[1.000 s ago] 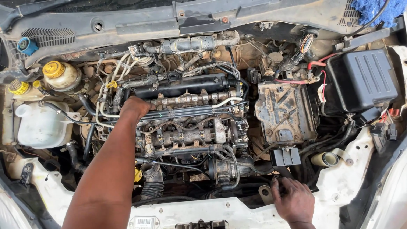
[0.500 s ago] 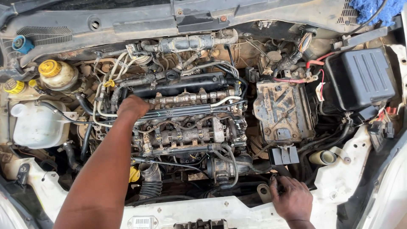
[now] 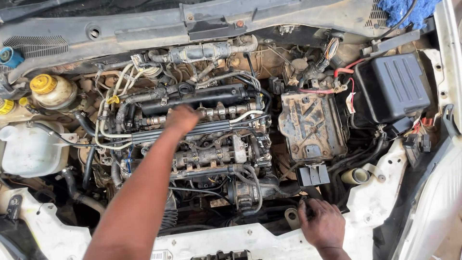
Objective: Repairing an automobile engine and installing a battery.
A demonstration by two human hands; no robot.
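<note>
Two bare arms are seen, and no sleeve is worn on either forearm. No glove, ring or watch is seen on the left hand (image 3: 182, 119) or the right hand (image 3: 321, 223). Dark grime is seen on the right hand's fingers (image 3: 308, 208) and near the knuckles behind them.

left hand (image 3: 182, 118) | shifted slightly right along engine (image 3: 211, 144) | view drifted left

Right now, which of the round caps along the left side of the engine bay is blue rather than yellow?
The blue cap, farthest back at the left edge. The caps nearer the front are yellow: the large yellow cap and the small yellow cap.
</note>
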